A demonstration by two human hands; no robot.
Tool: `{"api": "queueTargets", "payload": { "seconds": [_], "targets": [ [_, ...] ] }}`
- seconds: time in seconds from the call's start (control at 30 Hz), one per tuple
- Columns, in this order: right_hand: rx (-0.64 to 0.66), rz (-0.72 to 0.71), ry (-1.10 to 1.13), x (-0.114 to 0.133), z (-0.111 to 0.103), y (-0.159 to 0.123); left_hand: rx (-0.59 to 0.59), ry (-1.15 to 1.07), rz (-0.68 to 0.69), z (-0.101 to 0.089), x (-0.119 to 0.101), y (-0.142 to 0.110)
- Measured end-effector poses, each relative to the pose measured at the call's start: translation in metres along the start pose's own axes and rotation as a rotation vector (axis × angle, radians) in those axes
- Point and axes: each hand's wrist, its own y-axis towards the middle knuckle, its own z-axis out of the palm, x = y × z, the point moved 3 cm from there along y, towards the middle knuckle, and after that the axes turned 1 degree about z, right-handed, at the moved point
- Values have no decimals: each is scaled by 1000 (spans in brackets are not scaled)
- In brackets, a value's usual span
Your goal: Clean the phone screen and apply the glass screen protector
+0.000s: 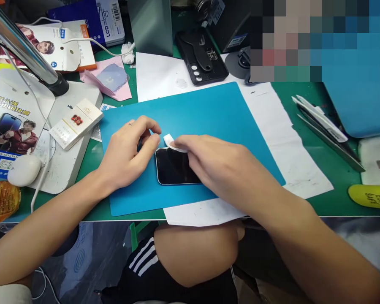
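Note:
A phone [174, 166] with a dark screen lies face up on a blue work mat [196, 112]. My right hand [221, 164] reaches over the phone's right part and hides that end. Between its fingers is a small folded white wipe [169, 140], which sticks out along the phone's far edge. Just left of the phone, my left hand [129, 152] rests near the mat with curled fingers. Its thumb and forefinger tips come close together, and I see nothing held in them.
Left stands a white lamp base [79, 152] with a cigarette pack [77, 123] on it. A black phone case [202, 57] lies behind the mat. Tweezers [331, 141] rest on the right, near a yellow strip [372, 196]. White paper [299, 169] lies under the mat.

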Motion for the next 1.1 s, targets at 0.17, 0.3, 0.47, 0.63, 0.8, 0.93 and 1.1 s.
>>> {"api": "queueTargets", "payload": {
  "seconds": [0.17, 0.3, 0.47, 0.63, 0.8, 0.93, 1.1],
  "targets": [
    [-234, 68, 22, 0, -17, -10, 4, -3, 9, 0, 2, -1],
    [-147, -45, 48, 17, -11, -15, 13, 13, 11, 0, 2, -1],
    [-109, -83, -13, 21, 0, -10, 9, 5, 30, 0, 0, -1],
    [-115, -29, 4, 11, 5, -3, 34, 26, 23, 2, 2, 0],
    [-228, 115, 36, -2, -8, 0, 34, 60, 57, 4, 4, 0],
    [-435, 243, 187, 3, -38, -4, 34, 42, 143, 2, 2, -2],
    [-371, 330, 368, 11, -35, -3, 125, -38, 263, 4, 2, -3]
  ]
}}
